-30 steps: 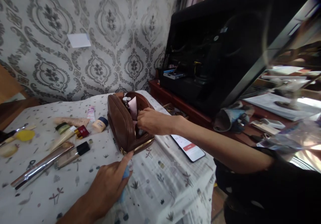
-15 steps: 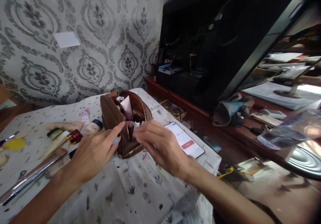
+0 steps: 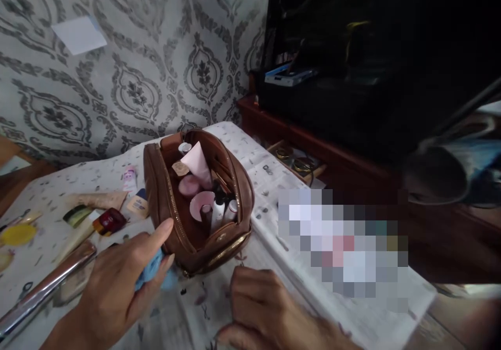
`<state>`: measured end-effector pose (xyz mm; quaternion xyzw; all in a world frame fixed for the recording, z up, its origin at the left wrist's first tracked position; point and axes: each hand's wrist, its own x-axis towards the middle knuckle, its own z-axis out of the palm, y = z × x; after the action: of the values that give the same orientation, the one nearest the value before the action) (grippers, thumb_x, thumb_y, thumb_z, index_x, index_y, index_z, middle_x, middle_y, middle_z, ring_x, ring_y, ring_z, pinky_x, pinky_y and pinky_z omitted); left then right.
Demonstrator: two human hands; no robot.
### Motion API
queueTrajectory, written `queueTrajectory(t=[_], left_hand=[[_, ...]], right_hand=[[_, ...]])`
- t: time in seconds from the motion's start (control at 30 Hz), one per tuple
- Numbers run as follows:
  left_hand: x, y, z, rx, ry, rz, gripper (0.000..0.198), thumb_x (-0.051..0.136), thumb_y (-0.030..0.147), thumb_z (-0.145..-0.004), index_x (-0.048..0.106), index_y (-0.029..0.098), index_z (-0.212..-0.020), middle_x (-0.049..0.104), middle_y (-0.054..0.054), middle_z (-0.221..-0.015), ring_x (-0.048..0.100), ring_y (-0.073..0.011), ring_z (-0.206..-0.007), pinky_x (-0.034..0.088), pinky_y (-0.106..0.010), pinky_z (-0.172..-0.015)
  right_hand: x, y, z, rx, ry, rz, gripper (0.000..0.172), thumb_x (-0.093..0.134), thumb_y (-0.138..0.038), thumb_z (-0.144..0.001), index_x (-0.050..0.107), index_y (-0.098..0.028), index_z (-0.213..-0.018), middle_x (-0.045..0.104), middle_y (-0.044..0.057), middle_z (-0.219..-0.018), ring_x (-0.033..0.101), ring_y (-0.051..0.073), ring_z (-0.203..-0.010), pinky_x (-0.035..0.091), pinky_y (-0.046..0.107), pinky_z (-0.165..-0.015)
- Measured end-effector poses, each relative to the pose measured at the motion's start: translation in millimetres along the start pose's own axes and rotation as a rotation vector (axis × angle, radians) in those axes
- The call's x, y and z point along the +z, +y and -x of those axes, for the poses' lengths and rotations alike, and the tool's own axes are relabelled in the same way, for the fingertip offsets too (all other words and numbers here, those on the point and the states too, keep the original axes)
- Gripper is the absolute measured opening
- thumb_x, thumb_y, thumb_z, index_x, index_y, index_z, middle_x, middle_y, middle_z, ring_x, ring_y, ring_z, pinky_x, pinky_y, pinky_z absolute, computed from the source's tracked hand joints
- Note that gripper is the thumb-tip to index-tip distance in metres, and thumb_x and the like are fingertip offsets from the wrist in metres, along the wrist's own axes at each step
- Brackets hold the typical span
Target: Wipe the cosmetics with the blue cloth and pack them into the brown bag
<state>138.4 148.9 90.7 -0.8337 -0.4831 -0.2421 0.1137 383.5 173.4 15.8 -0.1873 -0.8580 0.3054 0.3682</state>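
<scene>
My left hand (image 3: 113,279) is at the near left side of a brown zip bag (image 3: 160,183), its index finger stretched along the bag's edge. A light blue object (image 3: 151,272) is in its grip, mostly hidden by the fingers. My right hand (image 3: 262,305) is low over the cloth in front of the bag, its fingers curled; whatever they hold, if anything, is hidden. The bag's top is unzipped. Inside are a pale pink tube (image 3: 198,164), a round pink item (image 3: 189,186), a pink curved piece (image 3: 201,205) and several small bottles (image 3: 218,214).
Left of the bag lie a dark red item (image 3: 110,221), a green-lidded item (image 3: 77,216), a beige tube (image 3: 97,200), a yellow disc (image 3: 19,235) and a shiny long case (image 3: 50,282). A pixelated patch covers the cloth at right. A black screen (image 3: 352,104) stands behind.
My right hand has drawn back from the bag's opening toward me, its fingers now curled. My left hand keeps the blue object. The view has shifted closer to the bag.
</scene>
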Motion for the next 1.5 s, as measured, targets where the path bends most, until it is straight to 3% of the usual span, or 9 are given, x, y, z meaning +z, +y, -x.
queueTrajectory(t=[0.3, 0.4, 0.5, 0.63, 0.87, 1.03, 1.23, 1.37, 1.5], left_hand=[[14.6, 9, 20, -0.091, 0.012, 0.1, 0.065, 0.051, 0.024, -0.098, 0.023, 0.029, -0.157, 0.071, -0.007, -0.119, 0.073, -0.0208, -0.098, 0.061, -0.031, -0.084], [13.3, 29, 32, 0.002, 0.016, 0.157, 0.056, 0.044, 0.032, -0.103, 0.026, 0.02, -0.154, 0.073, -0.011, -0.113, 0.071, -0.0223, -0.102, 0.06, -0.034, -0.088], [5.8, 46, 43, 0.114, -0.013, 0.104, 0.049, 0.045, 0.041, -0.102, 0.044, 0.011, -0.141, 0.073, -0.015, -0.112, 0.068, -0.0253, -0.109, 0.057, -0.039, -0.098], [-10.9, 48, 60, -0.035, -0.169, -0.024, 0.041, 0.036, 0.03, -0.104, 0.058, 0.013, -0.135, 0.07, -0.012, -0.119, 0.065, -0.0235, -0.117, 0.052, -0.037, -0.104], [-28.9, 27, 96, -0.33, -0.071, 0.008, 0.056, 0.016, 0.034, -0.106, 0.067, 0.013, -0.116, 0.07, -0.005, -0.1, 0.071, -0.015, -0.096, 0.059, -0.024, -0.083], [-35.5, -18, 115, -0.51, 0.092, 0.008, 0.049, 0.019, 0.03, -0.104, 0.066, 0.019, -0.108, 0.072, 0.003, -0.098, 0.073, -0.0133, -0.092, 0.059, -0.028, -0.082], [-80.9, -130, 155, -0.804, 0.285, -0.227, 0.031, 0.035, 0.02, -0.098, 0.061, 0.009, -0.111, 0.073, -0.001, -0.089, 0.068, -0.0134, -0.073, 0.056, -0.024, -0.068], [-111.9, -190, 192, -0.958, 0.258, -0.308, 0.033, 0.043, 0.023, -0.096, 0.06, 0.005, -0.116, 0.072, 0.001, -0.098, 0.065, -0.0145, -0.09, 0.05, -0.026, -0.081], [-108.3, -228, 210, -1.21, 0.165, -0.274, 0.018, 0.056, 0.018, -0.093, 0.067, 0.006, -0.099, 0.073, -0.002, -0.085, 0.068, -0.0177, -0.084, 0.051, -0.03, -0.079]], right_hand=[[2, -9, 0, 0.216, -0.068, -0.189, 0.03, 0.047, -0.03, -0.102, 0.064, -0.024, -0.126, 0.074, 0.009, -0.112, 0.069, 0.02, -0.103, 0.058, 0.033, -0.091], [11, -19, -5, 0.361, -0.05, -0.379, 0.042, 0.054, -0.044, -0.098, 0.059, -0.029, -0.137, 0.072, 0.01, -0.122, 0.071, 0.023, -0.102, 0.061, 0.035, -0.083], [29, -26, -20, 0.49, -0.026, -0.671, 0.041, 0.059, -0.056, -0.092, 0.073, -0.025, -0.115, 0.076, 0.008, -0.099, 0.07, 0.021, -0.08, 0.06, 0.033, -0.071], [64, -33, -45, 0.642, -0.042, -1.004, 0.044, 0.078, -0.061, -0.072, 0.072, -0.018, -0.067, 0.066, 0.003, -0.064, 0.06, 0.016, -0.059, 0.052, 0.028, -0.058], [125, -48, -86, 0.782, 0.024, -1.102, 0.051, 0.091, -0.056, -0.048, 0.06, -0.016, -0.057, 0.051, -0.005, -0.047, 0.041, 0.007, -0.041, 0.031, 0.02, -0.042], [154, -51, -107, 0.728, -0.069, -0.992, 0.055, 0.08, -0.065, -0.06, 0.052, -0.018, -0.058, 0.057, -0.002, -0.046, 0.049, 0.009, -0.043, 0.033, 0.021, -0.046], [166, -38, -104, 0.552, -0.156, -0.84, 0.049, 0.07, -0.065, -0.073, 0.059, -0.017, -0.07, 0.058, -0.002, -0.047, 0.046, 0.009, -0.042, 0.036, 0.022, -0.048], [164, -33, -100, 0.53, -0.25, -0.788, 0.048, 0.067, -0.064, -0.077, 0.058, -0.017, -0.069, 0.057, -0.003, -0.048, 0.043, 0.008, -0.041, 0.034, 0.022, -0.047], [163, -29, -100, 0.528, -0.295, -0.774, 0.05, 0.066, -0.066, -0.076, 0.058, -0.017, -0.069, 0.058, -0.002, -0.05, 0.044, 0.008, -0.043, 0.033, 0.022, -0.047]])
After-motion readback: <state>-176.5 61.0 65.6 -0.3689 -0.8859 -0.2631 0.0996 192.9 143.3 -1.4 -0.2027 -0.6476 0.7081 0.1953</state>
